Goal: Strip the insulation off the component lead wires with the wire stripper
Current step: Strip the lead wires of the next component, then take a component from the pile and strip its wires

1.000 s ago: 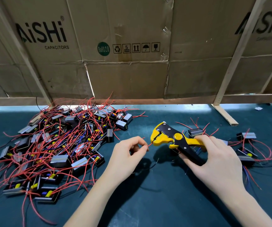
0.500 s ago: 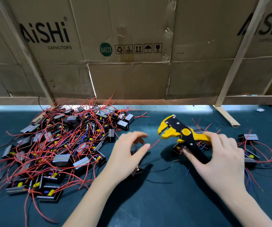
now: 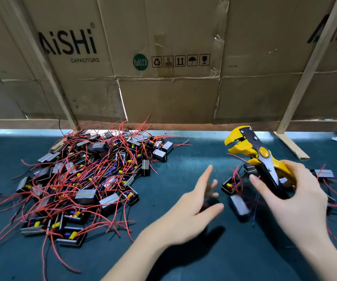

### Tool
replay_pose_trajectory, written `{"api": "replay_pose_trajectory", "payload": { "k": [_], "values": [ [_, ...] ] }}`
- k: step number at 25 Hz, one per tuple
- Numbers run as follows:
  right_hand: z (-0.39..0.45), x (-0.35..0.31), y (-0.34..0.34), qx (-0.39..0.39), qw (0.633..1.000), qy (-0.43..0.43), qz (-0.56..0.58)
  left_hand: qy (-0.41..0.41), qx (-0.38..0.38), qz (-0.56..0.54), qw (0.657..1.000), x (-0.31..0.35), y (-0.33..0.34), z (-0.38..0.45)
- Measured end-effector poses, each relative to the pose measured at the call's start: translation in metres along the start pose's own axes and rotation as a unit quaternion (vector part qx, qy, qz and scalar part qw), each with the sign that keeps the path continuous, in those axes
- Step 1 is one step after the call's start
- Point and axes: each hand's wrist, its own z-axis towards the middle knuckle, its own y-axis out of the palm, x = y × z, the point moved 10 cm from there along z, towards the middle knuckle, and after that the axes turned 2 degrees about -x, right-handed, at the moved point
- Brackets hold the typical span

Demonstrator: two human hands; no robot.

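Under your right hand point(image 3: 297, 197), wire stripper point(image 3: 254, 153) handles gripped, partly hidden; your left hand point(image 3: 192, 211) spread, empty, fingertips motion-blurred.

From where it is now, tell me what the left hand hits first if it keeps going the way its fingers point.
Likely the small component just past the left hand fingertips; depth is unclear, so it may pass above it.

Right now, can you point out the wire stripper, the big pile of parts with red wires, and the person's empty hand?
wire stripper point(image 3: 263, 152): head view, on its yellow pivot.
pile of components point(image 3: 86, 175): head view, on the middle of the heap.
left hand point(image 3: 192, 207): head view, on the back of the hand.
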Motion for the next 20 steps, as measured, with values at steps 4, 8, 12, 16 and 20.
{"api": "replay_pose_trajectory", "payload": {
  "k": [4,8,12,16,20],
  "values": [
    [0.001,0.000,-0.001,-0.004,1.000,0.003,0.011,0.001,0.176,0.324,0.929,0.006,-0.080,-0.020],
    [0.001,-0.002,-0.001,-0.003,1.000,0.006,0.011,-0.280,0.177,0.399,0.855,-0.053,-0.154,-0.062],
    [0.001,-0.001,-0.002,-0.001,1.000,0.006,0.012,-0.308,0.134,0.406,0.850,-0.062,-0.144,-0.064],
    [0.001,-0.003,-0.001,-0.004,1.000,-0.007,0.017,-0.174,0.109,0.377,0.903,-0.036,-0.115,-0.038],
    [0.000,-0.007,0.000,0.003,1.000,-0.029,0.003,-0.016,0.029,0.290,0.956,-0.005,-0.069,-0.021]
  ]
}}
